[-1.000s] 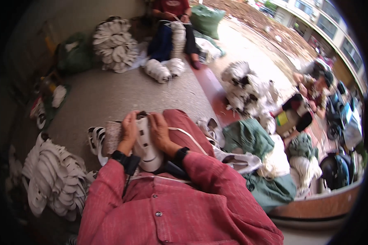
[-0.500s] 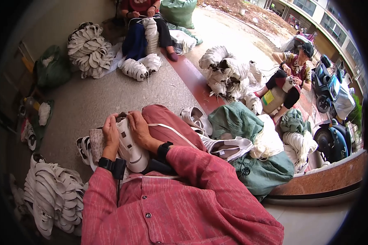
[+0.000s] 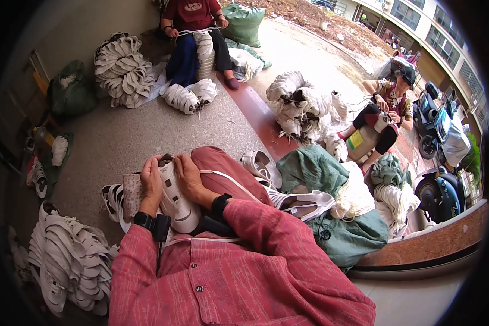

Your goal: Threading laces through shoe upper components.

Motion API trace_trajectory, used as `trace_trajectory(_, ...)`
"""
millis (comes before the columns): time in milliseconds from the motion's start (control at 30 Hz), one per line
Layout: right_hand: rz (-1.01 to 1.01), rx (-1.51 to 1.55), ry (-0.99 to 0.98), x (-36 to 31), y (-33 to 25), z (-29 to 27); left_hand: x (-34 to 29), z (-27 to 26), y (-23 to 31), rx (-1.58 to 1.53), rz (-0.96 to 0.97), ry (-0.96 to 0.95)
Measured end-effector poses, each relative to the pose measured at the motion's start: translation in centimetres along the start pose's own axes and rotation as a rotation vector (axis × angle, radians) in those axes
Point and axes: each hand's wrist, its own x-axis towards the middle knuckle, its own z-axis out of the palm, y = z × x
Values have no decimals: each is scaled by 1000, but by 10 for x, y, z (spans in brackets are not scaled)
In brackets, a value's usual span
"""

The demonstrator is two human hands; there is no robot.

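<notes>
A white shoe upper lies over my lap, its heel toward me. My left hand presses along its left side and my right hand along its right, fingers bent round the far end. That end is partly hidden by the fingers. A white lace runs from beside my right hand across my red trouser leg. Left of my left hand stands a pale patterned block, with black-and-white shoe uppers beside it.
Bundled shoe uppers sit at lower left. Loose white shoes, a lace bundle and green sacks lie to my right. Two people work farther off, near stacked uppers. Scooters stand at far right.
My hands keep hold of the shoe upper with little movement. The view has shifted slightly. The person at the back has drawn their hands apart along a white lace.
</notes>
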Motion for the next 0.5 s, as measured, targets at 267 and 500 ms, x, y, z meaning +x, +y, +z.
trace_trajectory(267,-6,13,11,-2,-1,1,-3,-1,2,52,34,24)
trace_trajectory(500,27,14,-21,-1,-5,-3,-2,2,2,47,58,42)
